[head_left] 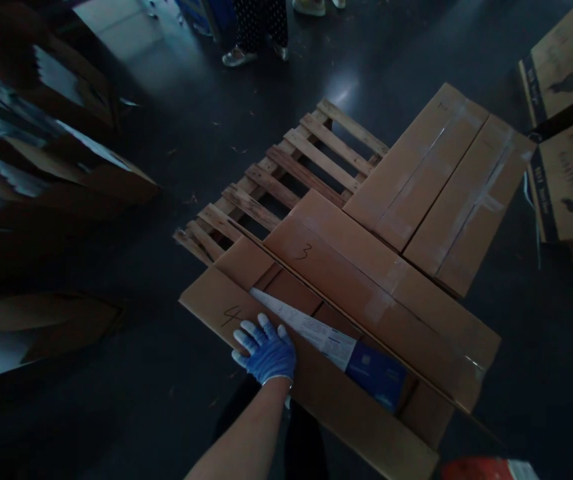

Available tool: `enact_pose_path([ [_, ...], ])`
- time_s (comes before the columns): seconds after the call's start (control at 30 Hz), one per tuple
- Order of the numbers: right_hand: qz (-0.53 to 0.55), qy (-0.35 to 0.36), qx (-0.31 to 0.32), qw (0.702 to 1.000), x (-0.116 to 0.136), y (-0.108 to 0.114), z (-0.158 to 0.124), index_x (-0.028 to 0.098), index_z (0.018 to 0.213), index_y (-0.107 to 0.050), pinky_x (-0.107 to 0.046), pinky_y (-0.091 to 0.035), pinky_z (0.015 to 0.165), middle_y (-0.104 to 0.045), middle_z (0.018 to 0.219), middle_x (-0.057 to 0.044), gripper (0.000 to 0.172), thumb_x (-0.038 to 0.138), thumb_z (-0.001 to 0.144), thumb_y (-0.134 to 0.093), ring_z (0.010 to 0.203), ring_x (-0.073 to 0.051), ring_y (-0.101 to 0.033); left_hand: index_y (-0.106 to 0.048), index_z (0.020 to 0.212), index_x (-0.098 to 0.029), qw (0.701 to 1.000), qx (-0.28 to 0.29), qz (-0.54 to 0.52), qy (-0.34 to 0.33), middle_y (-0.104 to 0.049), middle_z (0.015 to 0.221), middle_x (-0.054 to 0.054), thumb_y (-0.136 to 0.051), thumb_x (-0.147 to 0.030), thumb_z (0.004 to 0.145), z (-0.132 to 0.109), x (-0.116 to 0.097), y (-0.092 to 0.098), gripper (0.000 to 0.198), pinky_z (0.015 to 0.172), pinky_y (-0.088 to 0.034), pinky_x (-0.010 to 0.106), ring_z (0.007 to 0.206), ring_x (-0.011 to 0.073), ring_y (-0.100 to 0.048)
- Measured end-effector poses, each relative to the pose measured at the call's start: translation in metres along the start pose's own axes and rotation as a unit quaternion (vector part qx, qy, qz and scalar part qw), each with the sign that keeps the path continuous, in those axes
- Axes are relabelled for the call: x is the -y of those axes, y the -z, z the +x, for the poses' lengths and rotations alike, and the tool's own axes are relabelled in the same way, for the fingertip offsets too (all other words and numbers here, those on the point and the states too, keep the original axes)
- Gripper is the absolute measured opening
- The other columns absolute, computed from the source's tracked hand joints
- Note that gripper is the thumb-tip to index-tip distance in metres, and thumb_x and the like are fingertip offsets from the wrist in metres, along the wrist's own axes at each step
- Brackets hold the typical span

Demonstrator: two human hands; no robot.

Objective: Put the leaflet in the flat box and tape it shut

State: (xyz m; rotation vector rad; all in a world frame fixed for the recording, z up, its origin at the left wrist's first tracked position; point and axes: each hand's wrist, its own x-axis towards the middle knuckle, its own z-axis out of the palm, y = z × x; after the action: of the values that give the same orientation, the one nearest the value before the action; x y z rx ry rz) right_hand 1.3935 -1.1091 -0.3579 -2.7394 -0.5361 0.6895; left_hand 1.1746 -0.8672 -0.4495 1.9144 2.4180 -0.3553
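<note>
My left hand (266, 352), in a blue glove, lies flat with fingers spread on the near flap of an open cardboard box (216, 307) marked "4". Inside that box lies a long white and blue package (336, 347), just right of my fingers. The hand grips nothing. Behind it a closed, taped box (366, 280) marked "3" lies alongside. Both boxes rest on a wooden pallet (276, 180). My right hand is out of view.
Two more long taped boxes (441, 180) lie across the pallet's far right. Printed cartons (571, 167) stand at the right edge, flattened cardboard stacks (41, 167) at the left. Another person's feet (246, 53) are at the top. A red object (486, 469) shows at the bottom right.
</note>
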Motion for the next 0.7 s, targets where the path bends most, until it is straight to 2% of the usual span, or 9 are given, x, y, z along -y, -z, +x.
enact_pose_path([
  [0.1,-0.020,0.023,-0.046,0.998,0.007,0.026,0.002,0.033,0.122,-0.044,-0.036,-0.052,0.067,-0.055,0.106,-0.008,0.051,0.058,0.077,-0.049,0.098,-0.022,-0.054,-0.026,0.139,-0.015,1.000,0.009,-0.003,0.001,-0.007,0.147,0.017,-0.027,-0.039,0.091,0.001,0.005,0.004,0.054,0.100,-0.015,0.063,0.134,0.0342,-0.001],
  [0.17,-0.024,0.032,-0.085,0.996,0.021,0.027,0.024,0.029,0.126,-0.041,-0.041,-0.050,0.062,-0.055,0.102,-0.013,0.056,0.057,0.078,-0.048,0.095,-0.027,-0.056,-0.025,0.140,-0.015,1.000,0.009,-0.007,0.002,-0.007,0.147,0.017,-0.027,-0.039,0.091,-0.001,0.006,0.004,0.054,0.100,-0.015,0.063,0.134,0.0344,-0.001],
  [0.23,-0.039,0.038,-0.147,0.988,0.045,0.015,0.062,0.016,0.126,-0.042,-0.047,-0.046,0.062,-0.056,0.096,-0.020,0.062,0.056,0.079,-0.045,0.090,-0.034,-0.057,-0.025,0.140,-0.015,1.000,0.007,-0.008,0.001,-0.006,0.147,0.017,-0.026,-0.039,0.092,-0.003,0.006,0.005,0.053,0.101,-0.015,0.062,0.135,0.0343,0.000],
  [0.27,-0.061,0.035,-0.211,0.975,0.059,0.004,0.083,0.008,0.119,-0.046,-0.047,-0.044,0.063,-0.057,0.090,-0.023,0.063,0.056,0.079,-0.042,0.085,-0.036,-0.057,-0.025,0.140,-0.015,1.000,0.006,-0.008,0.000,-0.006,0.147,0.017,-0.026,-0.039,0.092,-0.004,0.006,0.004,0.053,0.101,-0.015,0.062,0.135,0.0341,0.000],
  [0.3,-0.100,0.059,-0.229,0.967,0.072,-0.007,0.101,0.004,0.110,-0.050,-0.047,-0.043,0.065,-0.058,0.088,-0.024,0.061,0.056,0.081,-0.040,0.083,-0.036,-0.057,-0.026,0.140,-0.016,1.000,0.006,-0.007,-0.002,-0.006,0.147,0.017,-0.026,-0.039,0.092,-0.004,0.007,0.004,0.053,0.101,-0.015,0.061,0.135,0.0339,0.000],
  [0.4,-0.206,0.207,-0.179,0.939,0.100,-0.042,0.129,0.005,0.092,-0.052,-0.040,-0.041,0.068,-0.061,0.077,-0.019,0.051,0.052,0.086,-0.033,0.071,-0.029,-0.058,-0.026,0.140,-0.016,1.000,0.011,0.001,-0.002,-0.007,0.147,0.017,-0.026,-0.038,0.091,-0.005,0.010,0.003,0.053,0.101,-0.014,0.062,0.135,0.0338,0.000],
  [0.47,-0.253,0.280,-0.179,0.909,0.101,-0.057,0.121,0.007,0.087,-0.052,-0.038,-0.040,0.074,-0.060,0.071,-0.013,0.044,0.049,0.087,-0.036,0.067,-0.024,-0.057,-0.027,0.139,-0.016,1.000,0.016,0.004,0.000,-0.007,0.147,0.017,-0.027,-0.038,0.091,-0.005,0.013,0.002,0.053,0.101,-0.013,0.062,0.135,0.0340,0.000],
  [0.53,-0.272,0.315,-0.210,0.885,0.092,-0.070,0.099,0.007,0.083,-0.053,-0.038,-0.039,0.078,-0.060,0.069,-0.011,0.039,0.045,0.086,-0.042,0.066,-0.023,-0.057,-0.028,0.139,-0.016,1.000,0.019,0.006,-0.001,-0.009,0.147,0.017,-0.027,-0.038,0.091,-0.004,0.016,0.003,0.053,0.101,-0.012,0.062,0.135,0.0344,-0.001],
  [0.7,-0.303,0.348,-0.203,0.864,0.064,-0.121,0.046,0.008,0.071,-0.059,-0.042,-0.039,0.075,-0.059,0.068,-0.016,0.029,0.032,0.083,-0.048,0.069,-0.027,-0.056,-0.033,0.137,-0.016,1.000,0.013,0.008,0.010,-0.013,0.146,0.018,-0.030,-0.035,0.090,-0.002,0.021,0.001,0.050,0.103,-0.009,0.061,0.135,0.0343,-0.002],
])
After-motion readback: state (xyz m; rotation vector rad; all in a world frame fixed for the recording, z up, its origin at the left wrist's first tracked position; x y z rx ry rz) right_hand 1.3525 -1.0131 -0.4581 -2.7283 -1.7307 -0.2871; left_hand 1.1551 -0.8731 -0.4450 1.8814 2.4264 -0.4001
